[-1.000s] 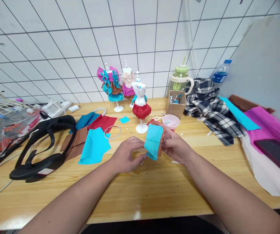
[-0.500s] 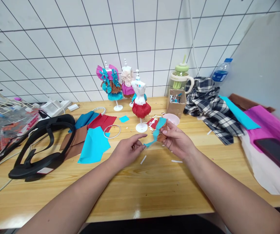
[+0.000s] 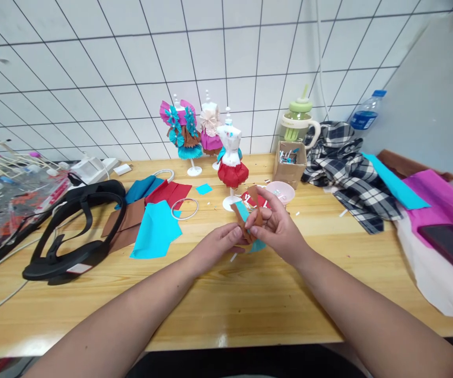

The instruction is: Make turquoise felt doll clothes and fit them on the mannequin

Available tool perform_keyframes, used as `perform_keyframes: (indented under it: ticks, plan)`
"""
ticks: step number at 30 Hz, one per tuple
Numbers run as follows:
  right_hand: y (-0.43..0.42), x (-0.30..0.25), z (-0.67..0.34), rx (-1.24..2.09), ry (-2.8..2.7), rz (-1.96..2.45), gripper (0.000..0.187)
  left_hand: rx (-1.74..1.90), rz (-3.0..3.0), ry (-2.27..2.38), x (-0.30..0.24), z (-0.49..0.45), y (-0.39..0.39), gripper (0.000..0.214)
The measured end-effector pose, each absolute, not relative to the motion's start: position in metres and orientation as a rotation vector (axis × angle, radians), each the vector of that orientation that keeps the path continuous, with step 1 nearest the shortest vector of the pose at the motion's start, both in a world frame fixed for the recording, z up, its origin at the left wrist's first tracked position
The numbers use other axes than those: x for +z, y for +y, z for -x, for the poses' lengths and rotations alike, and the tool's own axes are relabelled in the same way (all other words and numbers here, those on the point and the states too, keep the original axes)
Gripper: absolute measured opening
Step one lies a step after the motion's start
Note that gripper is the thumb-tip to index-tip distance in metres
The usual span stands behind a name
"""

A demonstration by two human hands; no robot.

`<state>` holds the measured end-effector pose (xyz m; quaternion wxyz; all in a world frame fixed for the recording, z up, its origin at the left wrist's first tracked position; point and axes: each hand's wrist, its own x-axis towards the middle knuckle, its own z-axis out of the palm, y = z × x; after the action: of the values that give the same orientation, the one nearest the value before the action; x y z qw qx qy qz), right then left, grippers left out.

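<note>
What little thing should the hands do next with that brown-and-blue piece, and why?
Perhaps the right hand should flatten the brown edge while the left hand steadies the piece: both hands hold it, and that edge sticks up.

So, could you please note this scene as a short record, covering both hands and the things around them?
Left hand: holding the brown-and-blue piece at its left
Right hand: thumb and fingers gripping that piece
Beyond the hands: white dress form wearing a red skirt
Near the wall: form with blue rosettes, form with cream bow
To the left: bright blue sheet
To the right: cardboard box, plaid cloth
</note>
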<state>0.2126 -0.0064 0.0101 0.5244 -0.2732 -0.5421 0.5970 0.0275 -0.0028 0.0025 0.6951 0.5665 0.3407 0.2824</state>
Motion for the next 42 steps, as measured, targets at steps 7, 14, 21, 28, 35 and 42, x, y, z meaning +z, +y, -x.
perform_keyframes:
  ticks: [7, 14, 21, 28, 35, 42]
  plan:
    - [-0.015, 0.011, -0.204, 1.34, -1.409, 0.746, 0.076, 0.778, -0.975, 0.797, 0.002, -0.035, -0.004, 0.035]
    - [-0.009, 0.012, -0.204, 1.399, -1.082, 0.736, 0.079, 1.198, -0.655, 0.766, 0.015, -0.034, 0.004, 0.037]
    - [-0.002, 0.009, -0.208, 1.654, -0.797, 0.661, 0.068, 1.355, -0.644, 0.768, 0.026, -0.023, 0.008, 0.036]
    - [0.001, 0.01, -0.214, 1.656, -0.631, 0.694, 0.061, 1.431, -0.706, 0.784, 0.028, -0.021, 0.008, 0.035]
    - [0.006, -0.003, -0.215, 1.013, -0.759, 1.088, 0.062, 1.495, -0.911, 0.794, 0.03, -0.017, 0.008, 0.037]
    - [-0.01, 0.014, -0.214, 0.874, -1.348, 0.948, 0.033, 1.331, -0.95, 0.815, 0.03, -0.02, 0.003, 0.039]
